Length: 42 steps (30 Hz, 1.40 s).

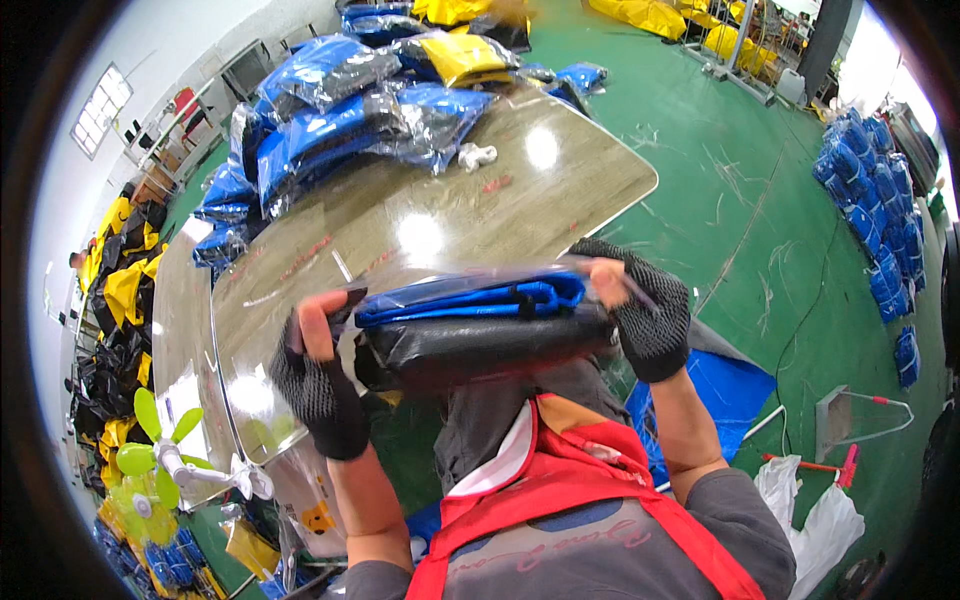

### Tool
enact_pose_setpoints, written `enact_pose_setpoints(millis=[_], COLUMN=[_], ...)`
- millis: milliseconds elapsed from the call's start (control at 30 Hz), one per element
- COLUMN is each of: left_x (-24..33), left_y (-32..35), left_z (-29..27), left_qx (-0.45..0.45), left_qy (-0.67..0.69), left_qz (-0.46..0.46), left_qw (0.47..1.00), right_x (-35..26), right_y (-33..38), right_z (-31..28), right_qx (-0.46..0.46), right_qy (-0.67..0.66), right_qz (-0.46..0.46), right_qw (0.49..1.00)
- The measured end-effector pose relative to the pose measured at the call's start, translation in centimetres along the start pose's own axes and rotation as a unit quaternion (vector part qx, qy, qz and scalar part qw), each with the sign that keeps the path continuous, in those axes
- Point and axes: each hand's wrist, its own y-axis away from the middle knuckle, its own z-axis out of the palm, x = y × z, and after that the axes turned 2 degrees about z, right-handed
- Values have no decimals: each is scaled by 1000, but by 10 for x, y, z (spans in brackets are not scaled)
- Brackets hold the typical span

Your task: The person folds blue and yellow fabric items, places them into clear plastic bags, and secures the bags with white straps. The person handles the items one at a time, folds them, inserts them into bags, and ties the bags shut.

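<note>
Between my two hands, above my lap at the table's near edge, is a folded bundle, blue on top and black below. Clear plastic film stretches along its upper side, like the mouth of a bag around it. My left hand, in a dark knit glove with bare fingertips, pinches the film at the bundle's left end. At the right end my right hand, gloved the same way, grips the film with thumb and fingers. The fingertips are slightly blurred.
Bagged blue and black bundles are heaped on the table's far left, with a small white object beside them. A green fan stands at the left. Blue packs are stacked on the right floor, near a metal-framed stool.
</note>
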Motion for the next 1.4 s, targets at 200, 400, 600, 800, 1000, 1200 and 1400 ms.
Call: enact_pose_setpoints(millis=[200, 400, 600, 800, 1000, 1200, 1400], left_x=[3, -9, -113, -131, -149, -76, -66], left_y=[-7, -2, 35, 68, 62, 59, 37], left_z=[-5, -7, 14, 3, 25, 44, 14], left_qx=[0, -35, -319, -209, -128, -3, 68], left_qy=[31, 95, 294, 278, 346, 326, 232], left_qz=[7, -12, -152, -130, -86, -195, -167], left_qw=[999, 995, 888, 929, 926, 925, 956], right_x=[-22, -4, 61, 85, 93, 60, 12], right_y=[-22, -31, -39, -41, -8, -10, -19], right_z=[-9, -2, 23, 30, 30, 37, 38], right_qx=[28, -13, -8, -43, -179, -15, 82], right_qy=[-33, -78, -209, -287, -333, -270, -224], right_qz=[7, 72, 179, 231, 146, 245, 109], right_qw=[999, 994, 961, 929, 914, 931, 965])
